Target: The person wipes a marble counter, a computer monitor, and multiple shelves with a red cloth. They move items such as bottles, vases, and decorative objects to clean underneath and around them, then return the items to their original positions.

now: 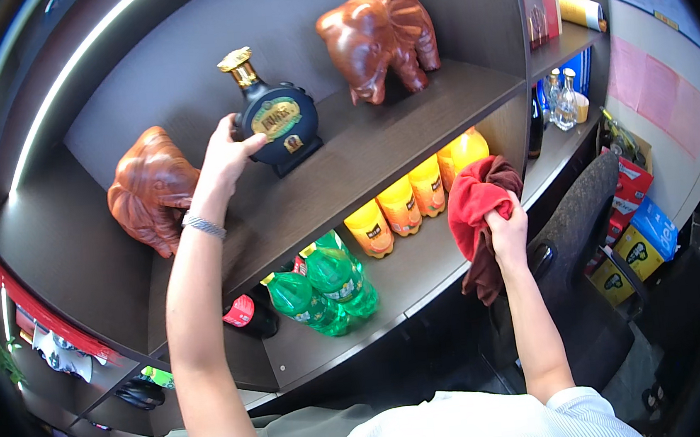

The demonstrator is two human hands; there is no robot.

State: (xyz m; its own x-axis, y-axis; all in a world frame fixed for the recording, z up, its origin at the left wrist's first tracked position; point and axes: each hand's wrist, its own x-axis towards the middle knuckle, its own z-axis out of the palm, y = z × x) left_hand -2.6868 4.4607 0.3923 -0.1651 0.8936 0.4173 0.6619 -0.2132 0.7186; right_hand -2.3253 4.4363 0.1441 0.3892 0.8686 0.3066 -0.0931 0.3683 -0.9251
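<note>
My left hand (233,155) grips the left side of a dark round liquor bottle (284,123) with a gold stopper and a gold-and-green label. The bottle is at the upper shelf (332,157), tilted in this view; whether its base touches the wood I cannot tell. To its left is a carved reddish-brown wooden elephant (150,186), partly behind my left wrist. Another wooden elephant (378,44) stands farther right on that shelf. My right hand (507,230) holds a bunched red and brown cloth (477,213) in front of the lower shelf, away from the bottle.
Several orange drink bottles (399,207) and green soda bottles (331,289) line the lower shelf (420,275), beside a dark bottle with a red label (242,310). A dark office chair (577,248) stands right, near stacked boxes (636,243). Glass decanters (565,103) occupy the right compartment.
</note>
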